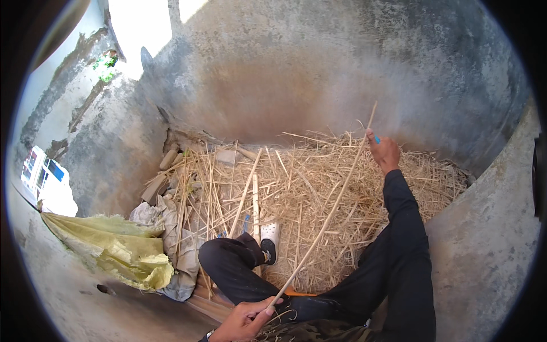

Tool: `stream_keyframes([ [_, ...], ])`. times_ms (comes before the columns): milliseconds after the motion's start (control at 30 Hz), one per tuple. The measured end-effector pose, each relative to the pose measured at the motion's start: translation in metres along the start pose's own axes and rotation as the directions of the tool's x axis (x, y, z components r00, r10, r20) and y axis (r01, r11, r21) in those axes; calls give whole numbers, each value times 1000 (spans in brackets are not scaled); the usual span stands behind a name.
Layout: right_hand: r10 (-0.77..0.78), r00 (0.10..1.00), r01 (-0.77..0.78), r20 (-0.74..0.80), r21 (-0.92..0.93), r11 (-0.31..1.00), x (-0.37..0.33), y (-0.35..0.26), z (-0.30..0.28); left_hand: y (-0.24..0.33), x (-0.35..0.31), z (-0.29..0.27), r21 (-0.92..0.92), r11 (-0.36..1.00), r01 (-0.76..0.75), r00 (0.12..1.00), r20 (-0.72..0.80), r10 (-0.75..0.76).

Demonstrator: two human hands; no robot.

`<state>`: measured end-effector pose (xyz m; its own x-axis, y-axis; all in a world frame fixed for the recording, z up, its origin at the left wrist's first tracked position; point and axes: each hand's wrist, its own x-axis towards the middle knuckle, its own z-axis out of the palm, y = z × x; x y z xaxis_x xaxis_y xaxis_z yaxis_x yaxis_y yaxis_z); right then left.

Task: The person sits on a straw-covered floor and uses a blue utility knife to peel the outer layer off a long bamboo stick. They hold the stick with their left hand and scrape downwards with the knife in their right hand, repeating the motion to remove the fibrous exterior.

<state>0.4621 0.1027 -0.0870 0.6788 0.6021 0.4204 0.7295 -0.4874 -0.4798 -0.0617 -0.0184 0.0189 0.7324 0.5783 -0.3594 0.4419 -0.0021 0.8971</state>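
A long, thin, pale cane or bamboo strip (330,219) runs slantwise across the view, from my lap up toward the far wall. Close to my body, my left hand (246,320) is closed round its lower end, thumb on top. My right hand (386,153) reaches far forward and pinches the strip near its upper end, whose tip sticks out past the fingers. A small blue thing (376,139) shows at the right fingers; I cannot make out what it is. Thin curls hang by my left hand.
Straw-like shavings (342,188) cover the floor before me, with longer split strips (246,191) on the left. A torn yellow-green sack (117,245) hangs at the left beside a crumpled greyish sheet (181,251). Stained concrete walls (273,74) close in around. My foot wears a white clog (270,232).
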Motion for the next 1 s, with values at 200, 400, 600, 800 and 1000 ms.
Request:
stream_keyframes([
  [200,-368,921,345,126,171,923,-68,-56,8,-29,24,-4,-185,983,1,995,-95,-19],
  [400,-522,845,489,116,227,842,-104,-86,1,-21,40,-7,36,997,-68,981,-177,73],
  [600,-558,827,525,68,261,810,-113,-103,-13,-25,35,-6,24,993,-113,973,-198,115],
  [800,-441,896,429,41,171,887,-76,-81,-1,-22,26,-11,64,990,-123,970,-204,133],
  [1000,-365,929,354,58,139,925,-61,-58,10,-28,25,-9,111,984,-143,969,-187,162],
])
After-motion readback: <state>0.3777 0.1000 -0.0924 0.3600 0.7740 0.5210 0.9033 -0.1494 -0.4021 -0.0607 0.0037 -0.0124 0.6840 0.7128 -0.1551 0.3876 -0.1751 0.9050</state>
